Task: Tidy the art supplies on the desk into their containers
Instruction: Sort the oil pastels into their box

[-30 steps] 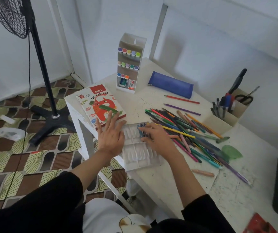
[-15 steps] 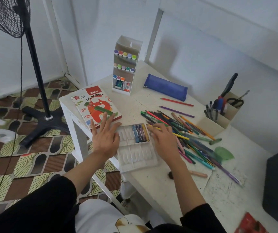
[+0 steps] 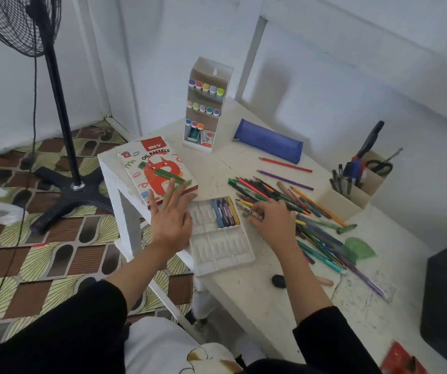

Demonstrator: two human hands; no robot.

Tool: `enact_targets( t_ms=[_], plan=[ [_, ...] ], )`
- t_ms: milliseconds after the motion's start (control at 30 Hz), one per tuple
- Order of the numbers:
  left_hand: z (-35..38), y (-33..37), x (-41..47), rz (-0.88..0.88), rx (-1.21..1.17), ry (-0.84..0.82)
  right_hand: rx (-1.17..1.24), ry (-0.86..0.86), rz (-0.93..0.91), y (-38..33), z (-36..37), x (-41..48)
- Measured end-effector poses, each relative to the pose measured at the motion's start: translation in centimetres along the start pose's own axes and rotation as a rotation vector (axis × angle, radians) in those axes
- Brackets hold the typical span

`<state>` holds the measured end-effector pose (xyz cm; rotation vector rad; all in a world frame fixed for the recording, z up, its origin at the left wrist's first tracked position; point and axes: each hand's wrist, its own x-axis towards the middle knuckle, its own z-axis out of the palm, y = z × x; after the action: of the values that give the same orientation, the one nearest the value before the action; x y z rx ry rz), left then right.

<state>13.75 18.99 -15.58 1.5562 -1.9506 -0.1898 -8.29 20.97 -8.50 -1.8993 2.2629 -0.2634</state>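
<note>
At the near edge of the white tabletop, we see a clear pastel tray with a few oil pastels in its upper row. The left hand lies flat, fingers spread, over the tray's left edge. The right hand pinches a short pastel stick just beside the tray. We judge the tray is being refilled; next, the stick needs laying into an empty slot. Beyond lies a pile of coloured pencils.

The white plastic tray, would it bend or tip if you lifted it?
Probably bendy and light: the tray looks like thin moulded plastic. It may tip toward its far right corner, since the pastels all sit there. It would likely slide easily on the flat desk.
</note>
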Motion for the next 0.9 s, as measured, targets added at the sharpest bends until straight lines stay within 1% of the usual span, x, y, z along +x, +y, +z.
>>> enact_targets(
  t_ms=[67,167,267,333,400,467,567,633,700,767,833,900],
  plan=[
    [0.0,-0.1,0.1,0.007,-0.033,0.014,-0.094,0.015,0.007,-0.5,0.5,0.0],
    [0.1,-0.2,0.1,0.008,-0.059,0.032,-0.169,0.058,-0.017,-0.7,1.1,-0.2],
    [0.2,-0.3,0.0,0.015,-0.068,0.037,-0.184,0.079,0.020,-0.7,1.2,-0.3],
    [0.2,-0.3,0.0,0.018,-0.072,0.039,-0.178,0.063,0.049,-0.8,1.1,-0.1],
    [0.3,-0.3,0.0,0.010,-0.085,0.044,-0.176,0.047,0.036,-1.0,0.9,0.0],
    [0.3,-0.3,-0.1,0.004,-0.099,0.052,-0.134,0.069,0.019,-1.4,0.5,0.2],
    [0.1,-0.2,-0.1,-0.012,-0.112,0.047,0.067,0.099,0.002,-2.9,-0.6,0.7],
    [0.0,-0.2,-0.2,-0.008,-0.112,0.040,0.179,0.054,-0.005,-4.3,-1.1,1.2],
    [-0.1,-0.2,-0.2,0.003,-0.110,0.041,0.224,-0.085,-0.024,-5.6,-1.0,2.0],
    [-0.1,-0.3,-0.2,0.011,-0.109,0.046,0.209,-0.229,-0.046,-6.7,-0.4,2.4],
    [-0.1,-0.3,-0.2,0.008,-0.117,0.051,0.205,-0.266,-0.068,-7.4,0.3,2.5],
    [-0.1,-0.3,-0.2,0.004,-0.120,0.050,0.236,-0.228,-0.058,-7.7,1.0,2.3]
  ],
)
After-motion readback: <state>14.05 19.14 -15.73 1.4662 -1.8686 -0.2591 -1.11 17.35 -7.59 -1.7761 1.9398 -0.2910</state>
